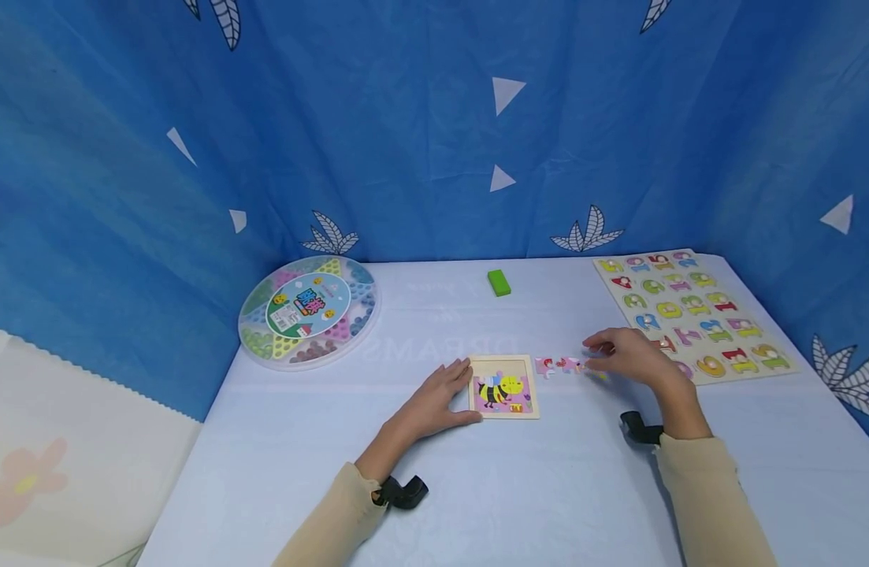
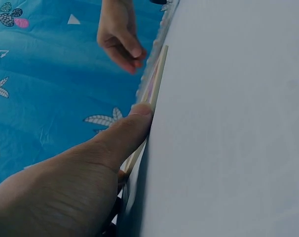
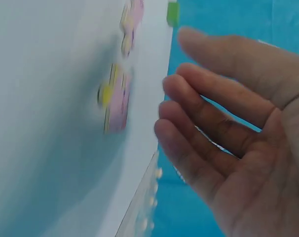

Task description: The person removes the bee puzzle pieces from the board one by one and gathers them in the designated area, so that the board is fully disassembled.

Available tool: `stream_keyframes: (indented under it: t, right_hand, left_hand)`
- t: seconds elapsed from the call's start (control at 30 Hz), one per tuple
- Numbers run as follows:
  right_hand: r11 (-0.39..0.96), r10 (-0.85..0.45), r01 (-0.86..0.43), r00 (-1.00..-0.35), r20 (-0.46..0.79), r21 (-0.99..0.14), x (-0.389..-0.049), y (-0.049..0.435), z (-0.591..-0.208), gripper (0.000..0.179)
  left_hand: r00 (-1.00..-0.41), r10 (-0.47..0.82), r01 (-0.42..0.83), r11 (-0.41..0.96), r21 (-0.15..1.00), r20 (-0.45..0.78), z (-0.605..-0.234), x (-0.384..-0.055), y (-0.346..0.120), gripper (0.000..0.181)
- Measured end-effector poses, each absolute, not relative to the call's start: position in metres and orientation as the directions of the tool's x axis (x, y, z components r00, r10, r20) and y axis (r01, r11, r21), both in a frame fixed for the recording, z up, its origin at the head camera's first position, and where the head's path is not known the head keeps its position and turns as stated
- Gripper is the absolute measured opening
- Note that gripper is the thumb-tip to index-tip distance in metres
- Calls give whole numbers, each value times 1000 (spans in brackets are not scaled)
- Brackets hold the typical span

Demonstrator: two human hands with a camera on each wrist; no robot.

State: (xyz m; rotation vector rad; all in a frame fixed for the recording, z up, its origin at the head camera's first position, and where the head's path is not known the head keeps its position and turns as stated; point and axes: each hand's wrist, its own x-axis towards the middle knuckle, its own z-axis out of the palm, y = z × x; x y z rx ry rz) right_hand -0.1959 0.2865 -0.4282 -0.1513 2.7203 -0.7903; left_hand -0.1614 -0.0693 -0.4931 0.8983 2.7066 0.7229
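Note:
A square wooden tray puzzle (image 1: 503,387) with a bee picture lies flat on the table. My left hand (image 1: 441,400) rests at its left side, fingers along the upper left edge and thumb (image 2: 139,112) against the lower left corner. Loose pink puzzle pieces (image 1: 547,366) lie in a row just right of the tray. Over the right end of that row hovers my right hand (image 1: 629,356), its fingers loosely bent with nothing between them. Beneath it, a pink and yellow piece (image 3: 118,101) shows apart from the fingertips in the right wrist view.
A number puzzle board (image 1: 689,315) lies at the right, close behind my right hand. At the back left sits a round, clear game box (image 1: 308,311). A green block (image 1: 499,283) is near the table's far edge. Blue curtain (image 1: 434,134) hangs behind.

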Motion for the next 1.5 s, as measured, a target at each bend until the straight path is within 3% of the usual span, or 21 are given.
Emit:
stream_keyframes:
  t: [0.37, 1.0, 1.5]
  right_hand:
    - [818, -280, -172, -953, -119, -549, -191, 249, -434, 47]
    - [752, -433, -286, -894, -117, -594, -186, 182, -432, 40]
    - [787, -464, -322, -871, -161, -526, -189, 142, -443, 39]
  left_hand:
    - [-798, 602, 503, 705, 500, -45, -493, -162, -69, 85]
    - [-813, 578, 475, 724, 500, -65, -492, -158, -67, 83]
    - [-806, 591, 499, 715, 489, -42, -496, -159, -68, 84]
